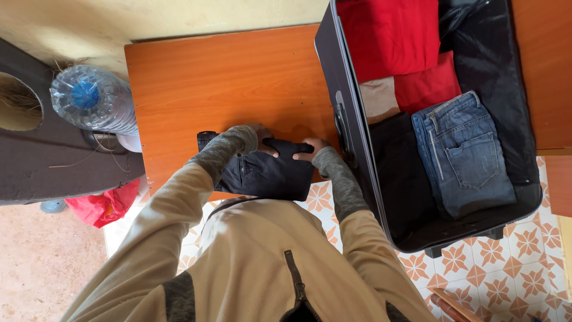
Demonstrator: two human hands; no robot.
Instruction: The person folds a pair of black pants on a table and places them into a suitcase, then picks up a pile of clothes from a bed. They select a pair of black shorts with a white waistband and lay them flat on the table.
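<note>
Bottle of clear plastic with blue cap far left. Left hand and right hand, fingers flat together, press dark folded garment on orange wooden table; folding step likely, next needs firm grip. Open black suitcase right.

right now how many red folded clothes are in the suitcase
2: a big red one at the far end of the suitcase, a smaller red one just below it, above the jeans. More may be hidden underneath.

Tan zip jacket, grey knit cuffs
</note>
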